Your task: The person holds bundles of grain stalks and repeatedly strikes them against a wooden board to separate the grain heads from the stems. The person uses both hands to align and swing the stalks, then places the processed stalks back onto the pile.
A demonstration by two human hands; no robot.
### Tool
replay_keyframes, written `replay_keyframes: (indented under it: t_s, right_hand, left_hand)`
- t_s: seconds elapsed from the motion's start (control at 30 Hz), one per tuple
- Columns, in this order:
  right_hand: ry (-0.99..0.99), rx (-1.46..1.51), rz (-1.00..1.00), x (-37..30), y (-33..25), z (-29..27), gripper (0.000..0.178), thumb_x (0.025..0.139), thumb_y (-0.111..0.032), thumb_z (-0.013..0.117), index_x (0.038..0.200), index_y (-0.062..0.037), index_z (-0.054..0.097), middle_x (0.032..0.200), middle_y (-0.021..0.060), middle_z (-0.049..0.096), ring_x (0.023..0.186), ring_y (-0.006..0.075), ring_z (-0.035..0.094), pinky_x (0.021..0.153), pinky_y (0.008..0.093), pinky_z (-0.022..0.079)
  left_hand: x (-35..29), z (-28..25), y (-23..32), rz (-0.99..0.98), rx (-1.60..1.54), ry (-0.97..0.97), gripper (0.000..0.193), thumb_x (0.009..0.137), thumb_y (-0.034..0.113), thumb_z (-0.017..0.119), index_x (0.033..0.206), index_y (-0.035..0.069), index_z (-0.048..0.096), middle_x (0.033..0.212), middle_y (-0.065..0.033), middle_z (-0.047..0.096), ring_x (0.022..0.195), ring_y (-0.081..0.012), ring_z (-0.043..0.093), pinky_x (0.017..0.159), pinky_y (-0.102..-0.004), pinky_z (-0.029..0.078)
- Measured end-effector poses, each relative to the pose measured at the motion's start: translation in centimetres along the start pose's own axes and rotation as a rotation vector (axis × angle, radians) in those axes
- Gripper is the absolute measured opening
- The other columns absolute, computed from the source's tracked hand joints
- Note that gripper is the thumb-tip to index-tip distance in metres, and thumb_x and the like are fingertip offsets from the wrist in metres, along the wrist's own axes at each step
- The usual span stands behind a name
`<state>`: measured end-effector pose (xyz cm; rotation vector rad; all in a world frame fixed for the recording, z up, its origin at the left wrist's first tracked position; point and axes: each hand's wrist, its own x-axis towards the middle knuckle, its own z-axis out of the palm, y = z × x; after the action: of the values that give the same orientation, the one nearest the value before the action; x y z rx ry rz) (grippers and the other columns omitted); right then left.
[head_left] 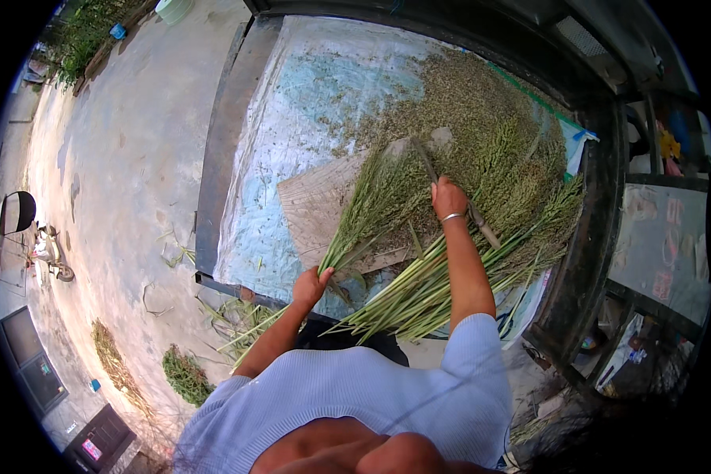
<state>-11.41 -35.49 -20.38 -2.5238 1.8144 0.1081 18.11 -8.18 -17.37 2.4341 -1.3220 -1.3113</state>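
Observation:
My left hand [312, 286] is closed round the stems of a bundle of green grain stalks [371, 197], whose seed heads fan out over a brown board [312, 193]. In my right hand [449, 197] is a long narrow tool [426, 158], dark and blade-like beyond the fist, with a wooden-looking end behind it. The tool's far part lies over or against the seed heads; whether it touches them I cannot tell. To the right, a larger pile of cut stalks [419, 288] lies with its stems toward me. Loose seed [466, 91] covers the far right of the sheet.
A white and pale blue sheet [253, 197] covers the dark-framed bed or platform [584, 237]. Stalks [249, 324] are strewn on the floor at the near left, beside a green leafy heap [186, 375]. A scooter [47, 253] stands farther left on the concrete [134, 158].

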Motion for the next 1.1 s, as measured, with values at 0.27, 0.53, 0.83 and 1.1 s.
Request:
replay_keyframes:
  t_s: [0.27, 0.53, 0.83, 1.1]
  right_hand:
    - [0.205, 0.232, -0.277, -6.1, -8.8, -5.2, 0.027, 0.086, -0.030, 0.053, 0.073, -0.0082, 0.043, 0.057, 0.0084, 0.045, 0.048, 0.0248, 0.048, 0.040, 0.0364, 0.041]
    - [-0.121, 0.132, 0.008, -2.2, -3.4, -0.9, 0.027, 0.088, -0.030, 0.049, 0.079, -0.0043, 0.048, 0.054, 0.0078, 0.053, 0.043, 0.0226, 0.052, 0.038, 0.0347, 0.044]
    - [0.219, 0.344, -0.314, -7.6, -9.4, -4.1, 0.025, 0.082, -0.027, 0.058, 0.074, -0.0071, 0.045, 0.056, 0.0086, 0.047, 0.051, 0.0246, 0.049, 0.046, 0.0397, 0.042]
    - [0.025, 0.116, -0.138, -3.9, -3.6, 1.0, 0.029, 0.088, -0.031, 0.049, 0.079, -0.0037, 0.048, 0.056, 0.0083, 0.051, 0.044, 0.0236, 0.049, 0.039, 0.0360, 0.042]
  left_hand:
    - [-0.1, -0.8, -1.1, -0.016, 0.060, -0.007, 0.056, 0.081, 0.056, 0.044, 0.087, 0.002, 0.058, 0.076, -0.0239, 0.059, 0.076, -0.0409, 0.056, 0.065, -0.0485, 0.043]
    - [-0.7, -1.3, -1.4, 0.040, 0.127, 0.054, 0.055, 0.081, 0.055, 0.044, 0.085, 0.002, 0.056, 0.073, -0.0229, 0.058, 0.073, -0.0406, 0.056, 0.062, -0.0491, 0.043]
    - [0.3, 0.2, -4.2, -0.077, -0.195, -0.159, 0.054, 0.082, 0.051, 0.048, 0.084, -0.001, 0.060, 0.063, -0.0194, 0.058, 0.064, -0.0354, 0.058, 0.061, -0.0422, 0.044]
    - [-1.1, -1.7, -2.6, -0.203, -0.459, -0.301, 0.052, 0.083, 0.052, 0.047, 0.072, 0.002, 0.056, 0.049, -0.0040, 0.046, 0.041, -0.0131, 0.043, 0.039, -0.0290, 0.033]
